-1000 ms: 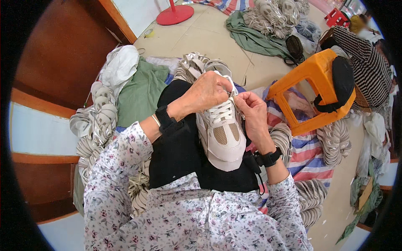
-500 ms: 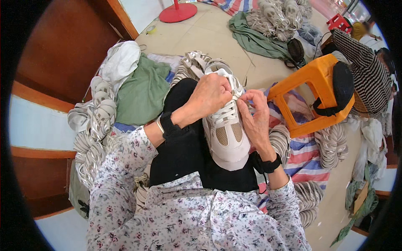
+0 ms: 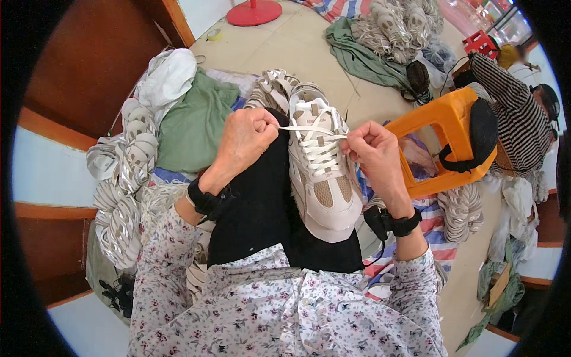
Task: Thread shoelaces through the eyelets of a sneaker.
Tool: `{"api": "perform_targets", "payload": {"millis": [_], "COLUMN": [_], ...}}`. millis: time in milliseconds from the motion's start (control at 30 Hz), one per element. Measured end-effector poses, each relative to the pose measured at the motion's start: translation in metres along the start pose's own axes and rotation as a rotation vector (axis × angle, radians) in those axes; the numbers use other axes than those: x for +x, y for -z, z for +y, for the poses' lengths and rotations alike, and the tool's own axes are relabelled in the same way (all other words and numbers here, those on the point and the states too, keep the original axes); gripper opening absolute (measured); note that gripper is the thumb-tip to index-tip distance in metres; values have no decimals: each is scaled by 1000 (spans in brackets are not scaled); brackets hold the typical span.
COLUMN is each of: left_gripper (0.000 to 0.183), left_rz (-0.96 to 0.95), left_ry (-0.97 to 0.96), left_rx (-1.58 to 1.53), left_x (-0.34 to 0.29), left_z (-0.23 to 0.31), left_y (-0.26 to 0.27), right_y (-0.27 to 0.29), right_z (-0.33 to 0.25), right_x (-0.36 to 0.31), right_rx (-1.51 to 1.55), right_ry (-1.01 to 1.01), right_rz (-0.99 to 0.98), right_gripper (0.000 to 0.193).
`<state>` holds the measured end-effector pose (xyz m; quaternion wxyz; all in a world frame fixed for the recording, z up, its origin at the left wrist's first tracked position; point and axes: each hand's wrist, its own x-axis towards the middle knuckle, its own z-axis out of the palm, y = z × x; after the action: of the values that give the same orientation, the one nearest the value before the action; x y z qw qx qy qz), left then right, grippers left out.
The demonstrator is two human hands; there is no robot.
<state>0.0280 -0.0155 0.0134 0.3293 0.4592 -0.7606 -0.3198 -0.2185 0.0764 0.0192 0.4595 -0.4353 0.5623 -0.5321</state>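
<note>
A beige and white sneaker [image 3: 326,196] with tan mesh on its toe rests on my black-trousered lap, toe pointing toward me. White shoelaces [image 3: 318,153] criss-cross over its tongue. To the left of the shoe, my left hand [image 3: 248,138] is closed on one lace end, which stretches taut from the upper eyelets. On the other side my right hand [image 3: 373,153] pinches the other lace, pulled out to the right. Both hands are off the shoe's body, joined to it only by the laces.
Bundles of beige shoe uppers [image 3: 122,226] lie at my left beside a green cloth [image 3: 196,122]. An orange plastic stool [image 3: 437,178] lies tipped at my right on striped sheeting. Farther off are another pile of uppers [image 3: 395,27], a red round base [image 3: 254,13] and a person in stripes [image 3: 514,110].
My hands have moved apart from over the shoe's tongue, left hand to the left and right hand to the right, drawing the laces out tight.
</note>
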Motion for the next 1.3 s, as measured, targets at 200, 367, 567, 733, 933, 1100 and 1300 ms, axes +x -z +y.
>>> {"api": "perform_targets", "payload": {"millis": [200,367,567,733,933,1100,1300], "left_gripper": [13,12,22,25,24,28,26], "left_rz": [79,234,435,565,661,677,672], "left_ry": [48,24,155,208,238,172,215], "left_rx": [-119,209,644,746,843,708,330], "left_x": [1,5,-13,-50,-59,-23,10], "left_z": [-19,-83,-178,-215,-214,-169,-104], "left_y": [9,84,216,295,342,354,351], "right_y": [12,24,25,14,14,-9,-36], "right_z": [-6,-11,-10,-12,-23,-27,-29], "right_x": [7,8,18,20,17,11,24], "right_rx": [164,107,83,-39,-129,-599,-1368], "right_ry": [-141,-125,-26,-8,-51,463,855], "right_rz": [-73,-128,-200,-285,-105,-325,-349], "right_gripper": [6,9,8,10,11,21,29]}}
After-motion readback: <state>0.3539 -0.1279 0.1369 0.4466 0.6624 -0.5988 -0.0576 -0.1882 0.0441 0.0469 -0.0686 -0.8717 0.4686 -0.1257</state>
